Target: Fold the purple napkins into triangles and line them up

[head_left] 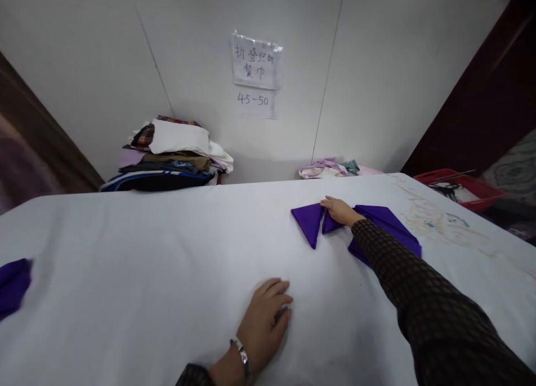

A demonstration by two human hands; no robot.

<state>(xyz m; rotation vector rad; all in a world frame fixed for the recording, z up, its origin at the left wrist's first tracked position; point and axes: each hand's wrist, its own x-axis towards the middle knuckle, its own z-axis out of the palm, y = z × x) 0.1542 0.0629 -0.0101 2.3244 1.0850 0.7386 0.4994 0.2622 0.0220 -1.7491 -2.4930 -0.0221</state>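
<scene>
My right hand (339,210) reaches to the far side of the table, over a small purple napkin folded into a triangle (330,224). Its fingers are together at the top of that napkin and partly cover it. Beside its fingertips, on the left, lies another folded purple triangle (309,223). Under and behind my right forearm is a larger folded purple cloth (385,224), partly hidden by the sleeve. My left hand (266,322), with a bracelet at the wrist, rests on the white tablecloth (167,274), its fingers loosely bent and apart, holding nothing.
More purple cloth (14,285) lies at the left edge. A tall pile of folded clothes (180,151) and a lower cloth heap (324,169) sit against the wall behind the table. A red basket (481,199) stands beyond the right corner. Handwritten paper signs (256,62) hang on the wall.
</scene>
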